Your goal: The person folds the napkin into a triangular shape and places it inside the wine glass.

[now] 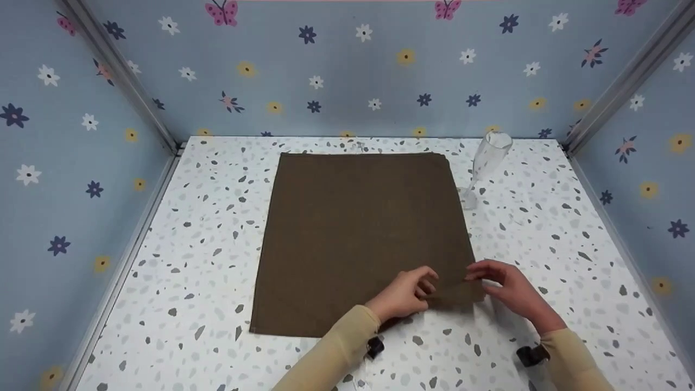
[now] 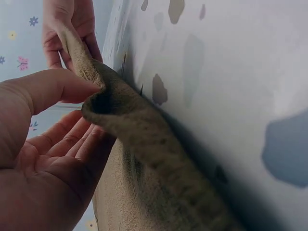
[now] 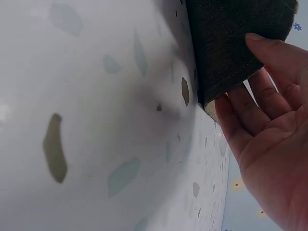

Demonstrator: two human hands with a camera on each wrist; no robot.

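Observation:
A brown cloth (image 1: 347, 228) lies spread as a near-square on the speckled table. My left hand (image 1: 403, 293) pinches its near edge, right of the middle. In the left wrist view, thumb and fingers grip a raised fold of the cloth (image 2: 144, 139). With thumb and fingers, my right hand (image 1: 509, 287) holds the cloth's right edge close to the near right corner. That corner is lifted off the table, as the right wrist view shows, with the thumb on one face of the cloth (image 3: 231, 48) and fingers behind it.
A clear champagne flute (image 1: 491, 155) stands just beyond the cloth's right edge, toward the back. The white speckled table (image 1: 206, 217) is bounded by blue flowered panels (image 1: 353, 65) at the back and both sides. Black wrist cameras (image 1: 532, 355) sit under both sleeves.

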